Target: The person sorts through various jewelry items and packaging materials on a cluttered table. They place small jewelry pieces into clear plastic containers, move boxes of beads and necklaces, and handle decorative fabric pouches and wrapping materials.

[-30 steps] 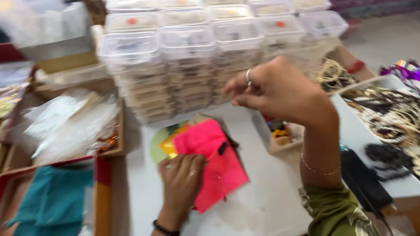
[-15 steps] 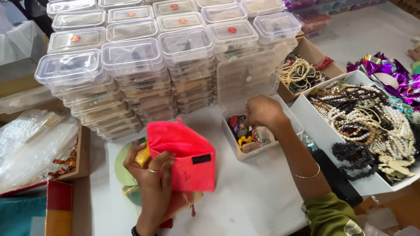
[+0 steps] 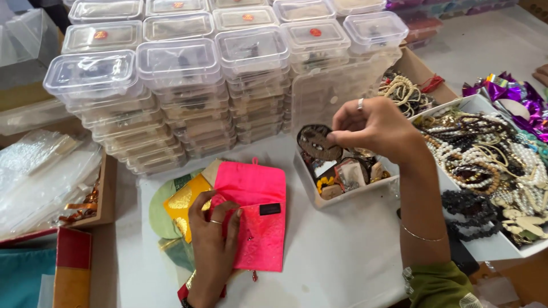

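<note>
Left hand [image 3: 214, 251] flat on the open pink pouch [image 3: 254, 219], fingers spread, pressing it to the white table [image 3: 337, 256], nothing held. Right hand [image 3: 377, 128] raised over the small white tray [image 3: 342, 177], grip pinched shut on a dark round ornament [image 3: 318, 142]. Behind, stacked clear lidded boxes [image 3: 177, 85]; right of the tray, a box of bead necklaces [image 3: 491, 159]

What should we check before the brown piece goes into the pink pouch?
1. Right hand grips the dark brown piece: ok.
2. Piece lifted above the small white box: ok.
3. Left hand presses on the pink pouch: ok.
4. Pouch flap open: ok.
5. Pouch empty inside: cannot tell.
6. Bare white table between box and pouch: ok.
</note>
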